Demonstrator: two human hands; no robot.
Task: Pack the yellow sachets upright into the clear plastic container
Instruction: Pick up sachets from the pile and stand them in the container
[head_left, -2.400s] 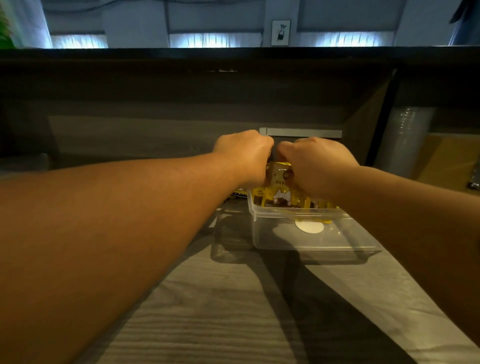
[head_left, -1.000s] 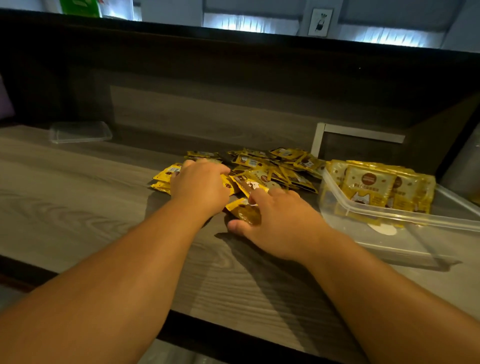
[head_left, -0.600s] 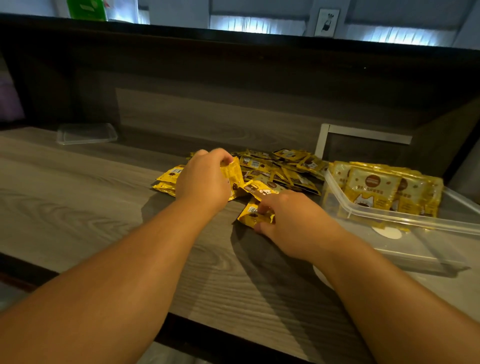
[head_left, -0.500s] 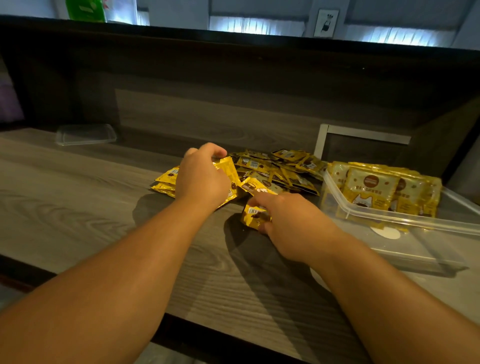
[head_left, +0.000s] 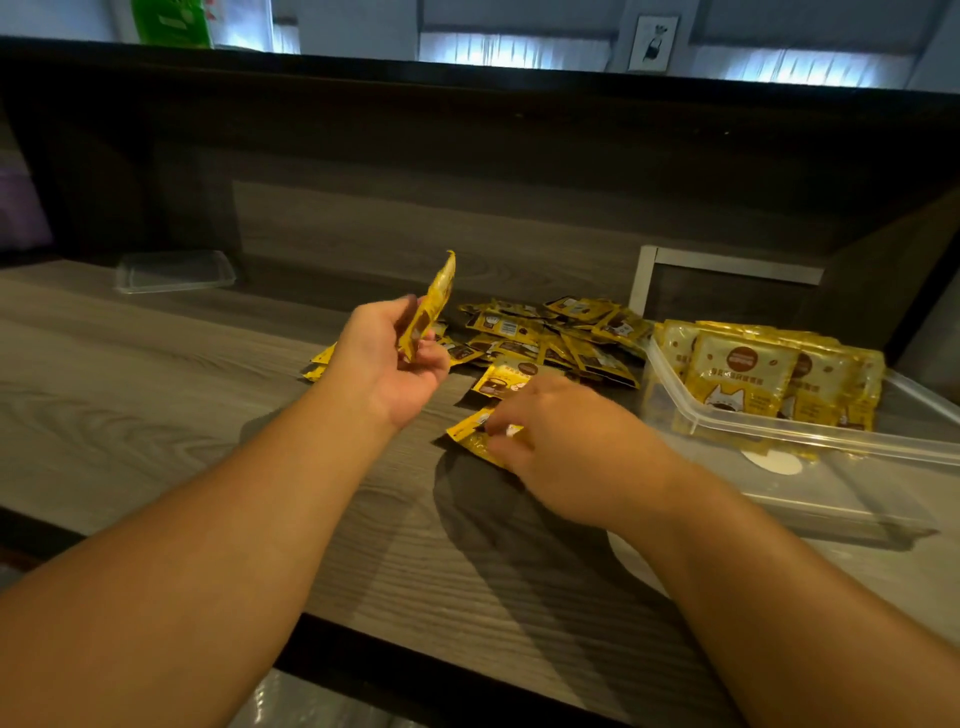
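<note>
Pinched between thumb and fingers of the left hand (head_left: 395, 364), one yellow sachet (head_left: 428, 306) stands nearly on edge, lifted clear of the wooden table (head_left: 156, 405), its top corner curling over. Far off to the left, against the back panel, a clear lid (head_left: 174, 270) lies flat.

Behind and just right of that hand, the loose sachets (head_left: 550, 338) lie in a shallow, overlapping heap, some face up, some showing their barcodes. The right hand (head_left: 566, 447) is down on the table in front of the heap, its fingertips nipping the edge of another sachet (head_left: 475, 431) that lies flat under them; the hold looks light, and how firmly it has the packet cannot be told.

Further right sits the clear container (head_left: 805, 441), open, with a row of packed sachets (head_left: 743, 374) standing upright at its far end, faces toward the camera. The near part of the tub holds none.

These packets look light and floppy, thin film that bends under its own weight, and probably slick. Taking one by a sealed edge or corner seems safest, since the filled middle would likely shift under a squeeze. Stood alone a packet would likely slump, so each probably needs pressing against the row already in place.
</note>
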